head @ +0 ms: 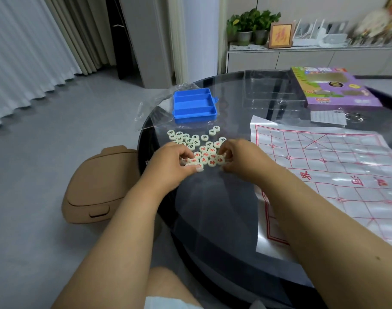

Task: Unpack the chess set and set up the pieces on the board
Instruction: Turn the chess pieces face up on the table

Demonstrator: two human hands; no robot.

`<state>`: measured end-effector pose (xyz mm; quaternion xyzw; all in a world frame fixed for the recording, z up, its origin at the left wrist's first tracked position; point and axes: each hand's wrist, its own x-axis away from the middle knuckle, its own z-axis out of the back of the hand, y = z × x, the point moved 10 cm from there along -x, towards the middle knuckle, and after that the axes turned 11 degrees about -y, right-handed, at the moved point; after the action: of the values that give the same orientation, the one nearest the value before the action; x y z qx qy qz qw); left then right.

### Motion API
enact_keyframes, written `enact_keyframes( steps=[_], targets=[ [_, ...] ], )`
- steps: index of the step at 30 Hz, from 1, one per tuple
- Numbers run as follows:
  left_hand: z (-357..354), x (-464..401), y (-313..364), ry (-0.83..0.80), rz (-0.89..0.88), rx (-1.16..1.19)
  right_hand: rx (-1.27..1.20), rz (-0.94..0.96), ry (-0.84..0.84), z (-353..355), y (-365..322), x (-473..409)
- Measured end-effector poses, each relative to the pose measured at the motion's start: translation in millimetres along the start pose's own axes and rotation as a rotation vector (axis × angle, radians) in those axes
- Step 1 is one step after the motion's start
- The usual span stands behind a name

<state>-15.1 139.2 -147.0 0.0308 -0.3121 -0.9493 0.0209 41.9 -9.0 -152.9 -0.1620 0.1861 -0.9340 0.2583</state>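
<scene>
Several round cream chess pieces with red or black characters lie in a loose heap on the dark glass table. My left hand has its fingers curled over the red pieces at the heap's near left edge. My right hand pinches at a red piece on the heap's right side. The thin plastic board sheet with red grid lines lies flat to the right, with no pieces on it. An empty blue piece tray sits behind the heap.
A clear plastic bag hangs over the table's far left rim. A clear insert, a purple game box and a small leaflet lie at the back right. A tan bin stands on the floor left of the table.
</scene>
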Motion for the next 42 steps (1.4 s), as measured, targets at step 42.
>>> enact_keyframes(
  steps=[42],
  targets=[
    [-28.5, 18.9, 33.5, -0.093, -0.124, -0.104, 0.13, 0.078, 0.001, -21.0, -27.5, 22.3]
  ],
)
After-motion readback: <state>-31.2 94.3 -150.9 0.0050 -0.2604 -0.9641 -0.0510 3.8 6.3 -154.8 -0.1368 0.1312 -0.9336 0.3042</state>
